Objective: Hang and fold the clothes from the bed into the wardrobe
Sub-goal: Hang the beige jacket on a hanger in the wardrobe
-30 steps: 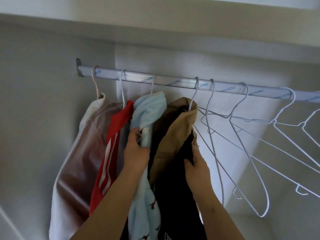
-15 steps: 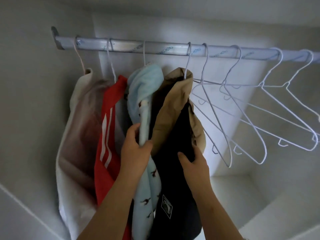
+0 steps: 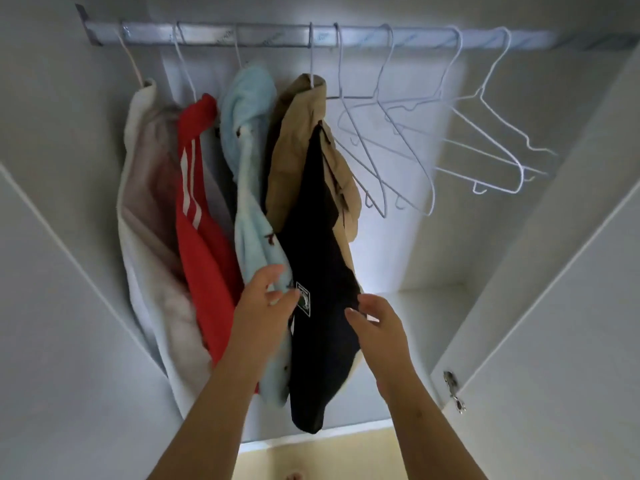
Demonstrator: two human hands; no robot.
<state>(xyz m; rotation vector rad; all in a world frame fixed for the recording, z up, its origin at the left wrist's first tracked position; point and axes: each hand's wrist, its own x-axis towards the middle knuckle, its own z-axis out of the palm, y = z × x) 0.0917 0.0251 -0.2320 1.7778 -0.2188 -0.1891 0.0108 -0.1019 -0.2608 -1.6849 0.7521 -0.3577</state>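
Inside the white wardrobe (image 3: pixel 52 168), the metal rail (image 3: pixel 277 35) runs across the top, and everything hangs below it. Five garments crowd under the rail's left half: a cream garment (image 3: pixel 149 202) nearest the bracket end, then a red garment with white stripes (image 3: pixel 204 244), a light blue garment (image 3: pixel 252 216), and a tan garment (image 3: pixel 294 150) sharing its hook with a black garment (image 3: pixel 318 271). Each hangs with its long axis straight down from the rail. The black one reaches lowest, its narrow end pointing at the wardrobe's front edge.

Empty wire hangers (image 3: pixel 376 98) fill the rail's right half.

Half a second ago the left hand gripped the light blue fabric higher up and the right hand lay flat on the black cloth. Both have since dropped farther below the rail and let go. The left hand (image 3: pixel 266 306) is now released, its fingers loosely spread at the light blue garment's lower part, beside the white label on the black garment. The right hand (image 3: pixel 377 320) is also released, with spread fingertips at the black garment's right edge. The black garment hangs between the two hands.

A metal hinge (image 3: pixel 452 386) sits far below the rail's right end.
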